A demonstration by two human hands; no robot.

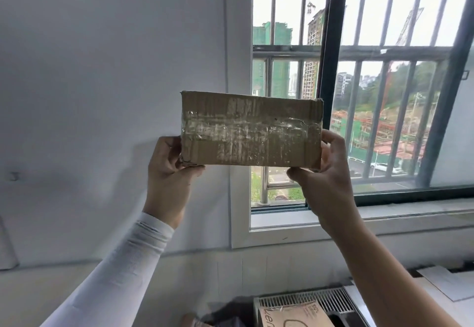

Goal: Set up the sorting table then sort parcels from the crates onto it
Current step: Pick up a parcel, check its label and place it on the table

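Left hand (170,165) and right hand (324,172) each grasp one end of a taped cardboard parcel (251,129), thumbs under its lower edge, holding it raised level before the wall and barred window (384,70). Judged step: inspecting one parcel before sorting. Next move calls for lowering it to the table, which is not identifiable here. Open air surrounds the parcel; a white crate (305,298) holding a printed carton (292,314) sits below.

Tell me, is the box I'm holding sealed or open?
Sealed: clear tape runs across the box, flaps closed.
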